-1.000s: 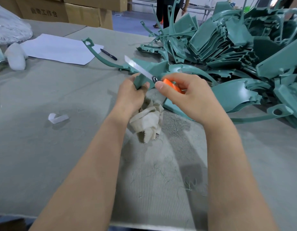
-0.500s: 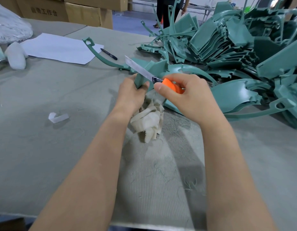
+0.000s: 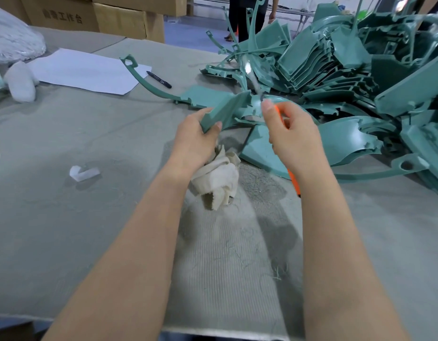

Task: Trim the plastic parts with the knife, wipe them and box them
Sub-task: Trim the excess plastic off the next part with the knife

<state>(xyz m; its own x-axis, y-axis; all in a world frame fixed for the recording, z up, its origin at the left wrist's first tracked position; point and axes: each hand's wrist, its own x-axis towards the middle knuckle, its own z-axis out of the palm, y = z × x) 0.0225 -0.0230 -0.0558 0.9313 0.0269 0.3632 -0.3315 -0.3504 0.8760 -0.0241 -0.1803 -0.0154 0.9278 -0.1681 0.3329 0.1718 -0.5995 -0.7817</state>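
At frame centre my left hand [image 3: 194, 143] grips the part [image 3: 225, 108], my right hand [image 3: 295, 141] holds the knife [image 3: 277, 111], its blade blurred.

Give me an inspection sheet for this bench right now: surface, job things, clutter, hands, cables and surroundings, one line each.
Surface: grey covered table, green shavings scattered between the forearms.
Job's things: green plastic part in hand; knife, blade blurred; cloth by the left wrist; pile of green parts at right.
Clutter: paper sheet, pen, small white piece, white bundle.
Hands: left hand grips the green plastic part; right hand holds the knife's orange handle.
Cables: nothing seen.
Surroundings: cardboard boxes behind the table; a person's legs beyond the pile.
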